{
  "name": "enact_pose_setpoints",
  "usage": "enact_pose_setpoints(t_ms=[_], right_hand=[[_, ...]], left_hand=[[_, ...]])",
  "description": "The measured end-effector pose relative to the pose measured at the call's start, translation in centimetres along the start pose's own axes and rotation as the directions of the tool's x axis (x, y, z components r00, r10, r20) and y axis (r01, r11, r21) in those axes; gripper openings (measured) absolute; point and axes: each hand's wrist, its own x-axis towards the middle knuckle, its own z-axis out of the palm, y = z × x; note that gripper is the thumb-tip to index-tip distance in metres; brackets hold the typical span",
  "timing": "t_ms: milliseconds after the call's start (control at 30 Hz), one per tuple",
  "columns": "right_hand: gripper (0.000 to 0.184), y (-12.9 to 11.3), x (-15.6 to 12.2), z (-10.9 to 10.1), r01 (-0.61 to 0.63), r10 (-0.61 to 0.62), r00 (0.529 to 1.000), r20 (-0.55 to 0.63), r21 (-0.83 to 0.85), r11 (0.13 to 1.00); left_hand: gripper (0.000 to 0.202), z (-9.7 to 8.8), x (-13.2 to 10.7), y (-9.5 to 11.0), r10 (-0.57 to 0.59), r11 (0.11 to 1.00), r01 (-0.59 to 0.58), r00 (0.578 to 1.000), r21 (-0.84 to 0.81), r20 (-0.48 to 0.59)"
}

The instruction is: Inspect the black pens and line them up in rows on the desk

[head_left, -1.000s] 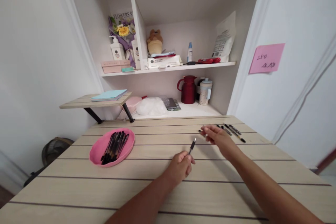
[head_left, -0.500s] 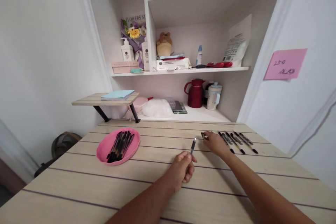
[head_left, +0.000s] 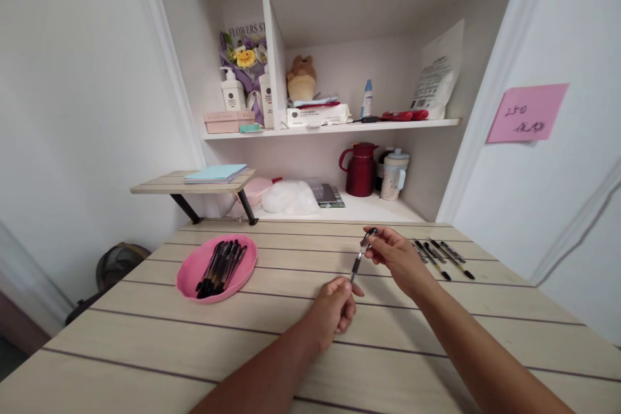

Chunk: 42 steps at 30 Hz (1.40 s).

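Note:
My left hand (head_left: 334,310) is closed around the lower end of a black pen (head_left: 356,267) that points up and away from me. My right hand (head_left: 395,255) pinches a small pen cap (head_left: 367,238) right at the pen's upper tip; whether the cap touches the pen I cannot tell. Both hands hover above the wooden table (head_left: 310,336). Several loose black pen parts (head_left: 441,252) lie in a row on the table just right of my right hand. A pink tray (head_left: 187,281) holding several black pens (head_left: 220,265) sits at the left.
Behind the table stand white shelves with a red jug (head_left: 359,169), a speckled cup (head_left: 392,174), bottles, a plush toy and a white bag. A small wooden riser (head_left: 191,182) carries a blue notebook. A pink sticky note (head_left: 526,113) hangs on the right wall.
My right hand lifted a cap from beside the row of parts and brought it left and up to the tip of the pen. My left hand kept the pen nearly still.

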Motion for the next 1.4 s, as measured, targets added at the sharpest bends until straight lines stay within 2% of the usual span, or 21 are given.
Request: enact_pose_setpoints(t_ms=[200,400,633,800,1400], right_hand=[[0.042,-0.5,-0.3,0.1,0.023,-0.023,1.000,0.004,-0.024,0.999],[0.037,-0.2,-0.7,0.5,-0.026,0.041,0.992,0.116,-0.129,0.991],[0.033,0.4,-1.0,0.4,-0.092,0.103,0.977,0.187,-0.068,0.993],[0.033,1.0,-1.5,0.9,-0.074,0.101,0.960,0.262,-0.111,0.991],[0.035,1.3,-1.8,1.9,-0.038,0.064,0.974,0.218,-0.123,0.992]], left_hand=[[0.037,-0.1,0.0,0.0,0.003,1.000,-0.004,1.000,0.025,0.029],[0.037,0.0,0.0,0.1,0.016,1.000,-0.016,1.000,0.014,0.023],[0.035,0.0,-0.1,0.1,0.027,1.000,-0.026,0.999,-0.014,0.034],[0.032,0.2,-0.3,0.3,0.010,0.997,-0.010,1.000,-0.082,-0.002],[0.038,0.3,-0.1,0.6,0.061,0.997,-0.064,0.996,-0.045,-0.061]])
